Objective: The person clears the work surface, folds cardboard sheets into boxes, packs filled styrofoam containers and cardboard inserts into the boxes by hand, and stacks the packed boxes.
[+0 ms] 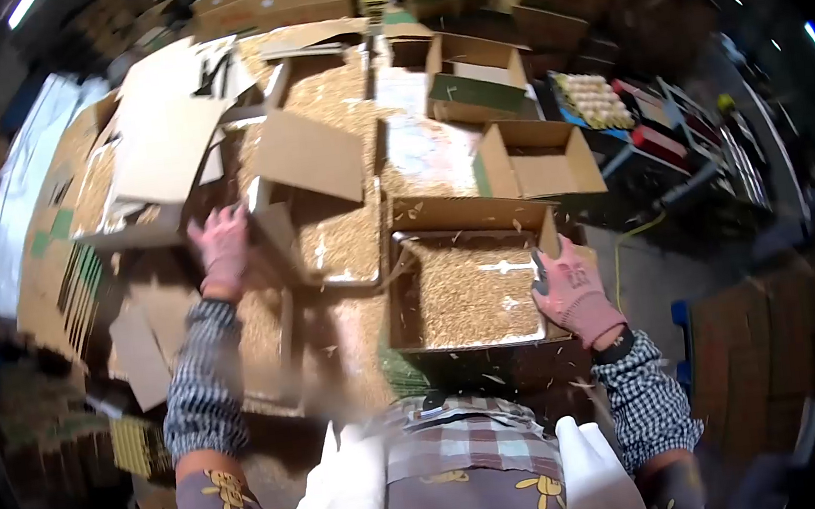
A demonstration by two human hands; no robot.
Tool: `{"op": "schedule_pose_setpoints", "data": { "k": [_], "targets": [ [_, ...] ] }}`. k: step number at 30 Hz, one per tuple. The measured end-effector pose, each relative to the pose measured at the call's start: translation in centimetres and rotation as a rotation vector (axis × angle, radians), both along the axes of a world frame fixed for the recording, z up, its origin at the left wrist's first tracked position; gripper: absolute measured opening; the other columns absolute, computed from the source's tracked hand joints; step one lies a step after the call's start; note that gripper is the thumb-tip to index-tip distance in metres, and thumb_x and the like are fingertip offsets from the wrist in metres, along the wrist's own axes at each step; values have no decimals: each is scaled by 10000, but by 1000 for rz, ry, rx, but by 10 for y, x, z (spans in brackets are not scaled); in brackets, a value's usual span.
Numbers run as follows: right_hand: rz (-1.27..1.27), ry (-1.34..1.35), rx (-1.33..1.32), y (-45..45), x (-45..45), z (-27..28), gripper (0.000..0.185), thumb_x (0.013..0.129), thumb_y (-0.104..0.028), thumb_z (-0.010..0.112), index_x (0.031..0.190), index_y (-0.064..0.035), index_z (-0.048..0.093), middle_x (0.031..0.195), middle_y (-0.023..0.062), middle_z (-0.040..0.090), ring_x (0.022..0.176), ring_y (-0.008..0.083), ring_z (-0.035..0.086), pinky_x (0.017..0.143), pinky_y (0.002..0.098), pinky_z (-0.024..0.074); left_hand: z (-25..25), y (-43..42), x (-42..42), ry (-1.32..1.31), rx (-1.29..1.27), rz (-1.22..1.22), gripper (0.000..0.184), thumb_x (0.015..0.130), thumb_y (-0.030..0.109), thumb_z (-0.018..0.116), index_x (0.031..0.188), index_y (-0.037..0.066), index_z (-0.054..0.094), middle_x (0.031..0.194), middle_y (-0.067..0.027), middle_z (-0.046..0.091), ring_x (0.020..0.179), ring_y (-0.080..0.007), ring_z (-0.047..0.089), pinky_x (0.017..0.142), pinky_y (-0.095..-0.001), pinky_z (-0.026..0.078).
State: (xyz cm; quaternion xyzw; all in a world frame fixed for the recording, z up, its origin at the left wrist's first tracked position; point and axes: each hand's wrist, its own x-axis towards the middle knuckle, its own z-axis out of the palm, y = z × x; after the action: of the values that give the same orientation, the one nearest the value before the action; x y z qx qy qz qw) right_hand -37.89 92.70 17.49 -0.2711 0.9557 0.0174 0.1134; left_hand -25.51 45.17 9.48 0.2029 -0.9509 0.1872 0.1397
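Note:
My right hand point(572, 288), in a pink glove, grips the right wall of an open cardboard box point(468, 211). Loose tan, grain-like filling point(472, 292) lies inside that box, in front of my body. On the left, my left hand point(223, 247), also gloved in pink, is at the edge of another open box point(139, 237); its fingers are spread, and whether they touch the cardboard is unclear. A loose cardboard piece point(308, 155) leans between the boxes, above more filling.
Flat cardboard sheets point(167, 131) lie at the left. Smaller open boxes point(544, 174) stand beyond the filled one. At the right, a tray of eggs point(594, 99) sits by a metal rack point(699, 126). Stacked cartons point(779, 338) stand lower right.

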Motion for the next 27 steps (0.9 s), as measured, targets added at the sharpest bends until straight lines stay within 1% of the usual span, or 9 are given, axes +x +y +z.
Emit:
{"op": "schedule_pose_setpoints", "data": {
  "k": [6,7,10,11,14,21,23,25,27],
  "targets": [
    [-349,-153,-699,13,0,-22,530,837,-79,561,1361,-87,482,1354,182,483,1121,313,579,962,366,464,78,109,11,406,384,-182,315,725,138,702,1035,104,659,1020,-112,630,883,-276,639,795,-390,529],
    [-344,-162,-695,16,0,-23,530,837,-79,561,1361,-87,482,1354,182,483,1121,313,579,962,366,464,57,147,1,505,981,-255,295,729,148,701,1015,95,649,990,-125,625,823,-265,636,727,-370,538],
    [-388,-361,-1198,25,0,-29,538,866,-36,532,1397,-62,446,1284,40,536,873,84,501,740,215,407,74,260,-28,-186,418,-993,416,704,232,736,1085,130,602,1059,-97,577,924,-250,596,652,-341,524],
    [-380,-374,-1303,29,2,-32,545,873,-35,527,1409,-58,432,1305,17,529,872,57,498,742,199,402,74,272,-38,-542,629,-991,435,703,217,739,1103,134,590,1115,-97,547,1016,-247,573,725,-358,527],
    [-429,-445,-1525,28,10,-34,597,879,-31,557,1447,-51,374,1434,17,448,1227,110,448,1007,252,356,61,282,-52,-621,669,-1028,516,702,204,743,1186,143,573,1181,-121,540,1069,-278,572,830,-348,517],
    [-382,-537,-1551,31,5,-56,573,922,-58,568,1454,-58,355,1441,39,428,1264,125,426,1004,247,363,28,273,-49,-587,492,-900,529,773,241,687,1277,153,552,1383,-120,442,1285,-328,412,1030,-518,380],
    [-523,-644,-1506,34,6,-54,597,916,-56,570,1464,-64,334,1424,64,436,1271,130,420,1022,243,352,44,252,-61,-466,876,-955,499,793,148,659,1278,109,547,1323,-115,509,1192,-310,510,1009,-422,426],
    [-611,-920,-2046,46,-2,-64,627,893,-44,576,1460,-25,312,1413,96,446,1285,154,421,1047,263,357,56,208,-54,329,824,-757,470,854,144,621,1306,91,504,1285,-161,543,1220,-316,498,1041,-423,404],
    [-599,-543,-1192,49,-1,-134,738,795,-195,698,1417,3,354,1400,190,425,1288,281,422,1062,360,363,65,211,-31,570,2011,-214,422,878,183,636,1262,44,530,1243,-163,558,1147,-236,546,979,-352,448]
  ]
}}
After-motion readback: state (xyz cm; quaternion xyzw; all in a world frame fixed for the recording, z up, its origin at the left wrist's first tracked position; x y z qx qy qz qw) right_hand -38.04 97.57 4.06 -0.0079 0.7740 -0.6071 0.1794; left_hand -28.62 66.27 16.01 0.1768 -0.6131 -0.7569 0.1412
